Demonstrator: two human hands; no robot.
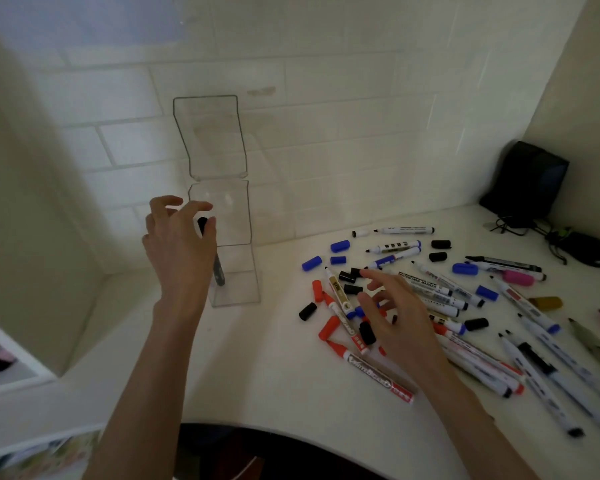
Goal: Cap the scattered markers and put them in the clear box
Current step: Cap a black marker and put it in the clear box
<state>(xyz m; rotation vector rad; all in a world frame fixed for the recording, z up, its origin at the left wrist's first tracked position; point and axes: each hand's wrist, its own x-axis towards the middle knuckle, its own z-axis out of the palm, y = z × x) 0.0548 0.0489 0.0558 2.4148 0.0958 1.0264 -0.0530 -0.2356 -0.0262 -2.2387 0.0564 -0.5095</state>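
The right grip (392, 310) hovers open over the scattered markers (440, 294) on the right half of the surface (257, 358), fingers loosely spread and holding nothing. A loose black cap (367, 332) lies just beside it on its left. An uncapped red whiteboard marker (378, 375) slants toward the front edge. The left grip (179, 244) is open, fingers spread loosely round a black marker (219, 271) standing nearly upright in the clear box (236, 292) at the rear left.

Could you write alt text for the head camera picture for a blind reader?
A person's left hand is at the top of a black marker standing in a clear box. The right hand, fingers spread, hovers over scattered markers and loose caps on a white table.
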